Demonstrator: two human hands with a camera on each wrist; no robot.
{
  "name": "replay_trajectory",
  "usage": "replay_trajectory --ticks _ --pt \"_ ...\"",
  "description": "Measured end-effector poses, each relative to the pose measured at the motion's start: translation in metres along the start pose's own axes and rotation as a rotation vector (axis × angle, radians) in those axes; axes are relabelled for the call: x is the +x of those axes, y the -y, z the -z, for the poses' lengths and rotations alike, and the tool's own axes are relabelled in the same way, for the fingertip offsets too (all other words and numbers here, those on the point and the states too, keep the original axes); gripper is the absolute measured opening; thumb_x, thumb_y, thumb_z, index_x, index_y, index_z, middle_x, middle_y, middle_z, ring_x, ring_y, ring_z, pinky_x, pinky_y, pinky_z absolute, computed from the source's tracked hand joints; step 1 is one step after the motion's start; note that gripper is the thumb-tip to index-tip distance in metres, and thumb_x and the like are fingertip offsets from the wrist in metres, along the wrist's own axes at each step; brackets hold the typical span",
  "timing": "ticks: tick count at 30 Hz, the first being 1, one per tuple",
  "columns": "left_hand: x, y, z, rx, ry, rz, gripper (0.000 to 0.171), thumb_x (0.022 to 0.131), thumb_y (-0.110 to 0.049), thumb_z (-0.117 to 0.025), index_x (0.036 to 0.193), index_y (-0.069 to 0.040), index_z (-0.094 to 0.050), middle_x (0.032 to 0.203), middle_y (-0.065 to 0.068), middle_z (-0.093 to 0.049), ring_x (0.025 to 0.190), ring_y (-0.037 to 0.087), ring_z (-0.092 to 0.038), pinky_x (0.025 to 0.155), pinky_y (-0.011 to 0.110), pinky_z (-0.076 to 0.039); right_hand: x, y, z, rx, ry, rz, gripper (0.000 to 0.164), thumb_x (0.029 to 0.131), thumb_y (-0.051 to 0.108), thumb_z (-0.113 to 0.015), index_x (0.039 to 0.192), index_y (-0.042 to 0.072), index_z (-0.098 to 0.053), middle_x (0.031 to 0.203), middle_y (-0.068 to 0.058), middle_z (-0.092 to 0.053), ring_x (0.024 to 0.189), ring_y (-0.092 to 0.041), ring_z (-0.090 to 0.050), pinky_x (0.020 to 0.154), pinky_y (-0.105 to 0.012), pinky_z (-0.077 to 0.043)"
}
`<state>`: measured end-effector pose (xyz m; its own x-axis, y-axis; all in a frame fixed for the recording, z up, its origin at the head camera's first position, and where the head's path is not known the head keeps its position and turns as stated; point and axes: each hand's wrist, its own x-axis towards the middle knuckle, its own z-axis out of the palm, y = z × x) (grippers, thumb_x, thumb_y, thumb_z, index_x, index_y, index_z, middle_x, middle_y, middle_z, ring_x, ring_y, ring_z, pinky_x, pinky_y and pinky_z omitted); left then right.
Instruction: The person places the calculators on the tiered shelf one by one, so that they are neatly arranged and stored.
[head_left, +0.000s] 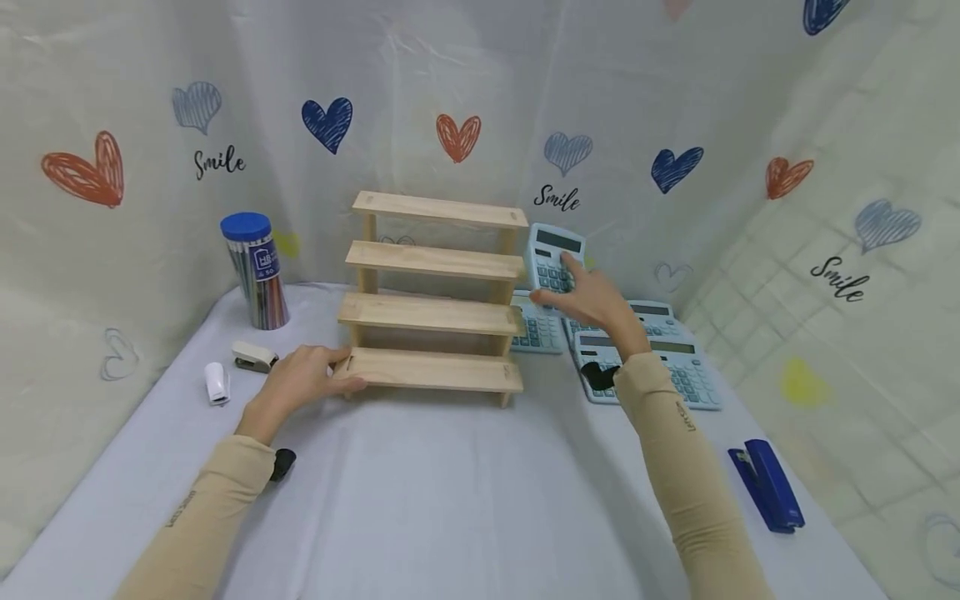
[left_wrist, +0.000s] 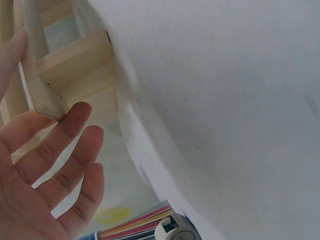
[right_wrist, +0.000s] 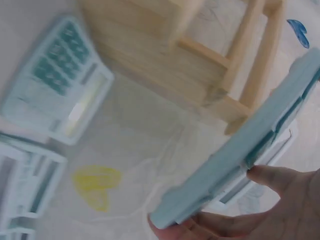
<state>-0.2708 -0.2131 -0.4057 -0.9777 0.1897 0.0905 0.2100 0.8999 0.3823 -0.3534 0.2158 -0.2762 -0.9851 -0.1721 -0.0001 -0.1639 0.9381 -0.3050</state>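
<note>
A light wooden tiered rack (head_left: 431, 312) with several shelves stands at the back middle of the table. My left hand (head_left: 300, 379) holds the left end of its lowest shelf; the thumb lies on top, and the index fingertip touches the shelf's edge in the left wrist view. To the right of the rack, my right hand (head_left: 600, 300) grips a light blue calculator (head_left: 553, 260) between thumb and fingers, raised and tilted upright. Beneath it, another calculator (head_left: 540, 333) lies beside the rack. More calculators (head_left: 693, 371) overlap further right, partly hidden by my right forearm.
On the left stand a blue-lidded tub of pencils (head_left: 258, 275), a small beige stapler (head_left: 255, 357) and a small white stapler (head_left: 217, 383). A dark blue stapler (head_left: 768, 487) lies near the right edge. A heart-printed curtain (head_left: 480, 75) hangs behind the table.
</note>
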Motion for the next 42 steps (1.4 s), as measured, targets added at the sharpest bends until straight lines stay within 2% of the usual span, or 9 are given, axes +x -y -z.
replay_trajectory --ticks 6,13,16,21,22,24,28,31,42 --pt "0.003 0.000 0.000 0.011 0.024 0.018 0.085 0.080 -0.063 -0.074 0.143 -0.008 -0.055 0.132 0.027 -0.063 0.081 0.024 -0.054 0.059 0.036 -0.044 0.042 0.030 0.019 -0.086 -0.102 0.013 0.101 0.086 0.074 -0.049 0.163 0.021 -0.011 0.159 -0.039 -0.020 0.147 -0.055 -0.022 0.112 -0.071 -0.028" --pt "0.004 0.000 0.003 0.001 0.046 0.033 0.083 0.082 -0.061 -0.074 0.144 -0.009 -0.054 0.135 0.028 -0.061 0.073 0.021 -0.049 0.056 0.032 -0.035 0.084 0.064 0.024 -0.199 -0.150 0.042 0.098 0.086 0.077 -0.043 0.161 0.017 -0.023 0.160 -0.034 -0.025 0.146 -0.051 -0.026 0.117 -0.066 -0.024" --pt "0.002 -0.001 0.003 -0.004 0.059 0.041 0.084 0.082 -0.061 -0.074 0.145 -0.009 -0.053 0.124 0.027 -0.065 0.068 0.019 -0.043 0.054 0.032 -0.032 0.096 0.077 0.019 -0.257 -0.163 0.066 0.100 0.087 0.082 -0.036 0.161 0.016 -0.025 0.160 -0.032 -0.028 0.146 -0.050 -0.029 0.119 -0.063 -0.022" --pt "-0.002 0.003 0.002 0.005 0.069 0.055 0.084 0.082 -0.060 -0.075 0.144 -0.007 -0.053 0.128 0.029 -0.064 0.071 0.020 -0.046 0.056 0.032 -0.033 0.105 0.108 0.007 -0.267 -0.138 0.148 0.095 0.090 0.083 -0.027 0.159 0.019 -0.031 0.159 -0.027 -0.036 0.146 -0.047 -0.032 0.122 -0.059 -0.020" --pt "-0.002 0.004 0.001 0.008 0.064 0.051 0.084 0.082 -0.060 -0.075 0.144 -0.007 -0.054 0.136 0.029 -0.060 0.072 0.020 -0.047 0.056 0.031 -0.034 0.105 0.115 0.005 -0.254 -0.129 0.159 0.092 0.091 0.082 -0.028 0.159 0.020 -0.032 0.159 -0.027 -0.035 0.147 -0.047 -0.030 0.122 -0.058 -0.020" --pt "-0.001 0.004 0.001 0.012 0.056 0.040 0.083 0.082 -0.059 -0.075 0.143 -0.007 -0.054 0.135 0.029 -0.060 0.071 0.020 -0.048 0.056 0.031 -0.035 0.106 0.126 0.001 -0.222 -0.127 0.183 0.088 0.092 0.079 -0.032 0.158 0.021 -0.033 0.160 -0.027 -0.033 0.146 -0.046 -0.028 0.120 -0.058 -0.023" --pt "0.003 0.002 0.001 0.019 0.037 0.020 0.083 0.082 -0.060 -0.074 0.143 -0.006 -0.054 0.134 0.029 -0.061 0.069 0.019 -0.047 0.055 0.031 -0.034 0.109 0.145 -0.005 -0.176 -0.139 0.190 0.085 0.093 0.077 -0.037 0.159 0.024 -0.031 0.161 -0.029 -0.026 0.146 -0.044 -0.022 0.119 -0.058 -0.028" --pt "0.004 0.001 0.003 0.025 0.030 0.019 0.083 0.082 -0.059 -0.075 0.143 -0.006 -0.054 0.136 0.030 -0.059 0.071 0.020 -0.049 0.055 0.031 -0.035 0.114 0.159 -0.011 -0.174 -0.150 0.207 0.085 0.093 0.077 -0.035 0.160 0.025 -0.029 0.162 -0.028 -0.024 0.148 -0.043 -0.020 0.120 -0.055 -0.026" --pt "0.002 0.000 0.002 0.047 0.026 0.018 0.085 0.081 -0.063 -0.074 0.143 -0.008 -0.056 0.136 0.028 -0.061 0.083 0.023 -0.056 0.065 0.042 -0.049 0.122 0.197 -0.029 -0.190 -0.167 0.242 0.085 0.093 0.078 -0.034 0.159 0.026 -0.030 0.161 -0.027 -0.028 0.145 -0.040 -0.024 0.120 -0.049 -0.027"
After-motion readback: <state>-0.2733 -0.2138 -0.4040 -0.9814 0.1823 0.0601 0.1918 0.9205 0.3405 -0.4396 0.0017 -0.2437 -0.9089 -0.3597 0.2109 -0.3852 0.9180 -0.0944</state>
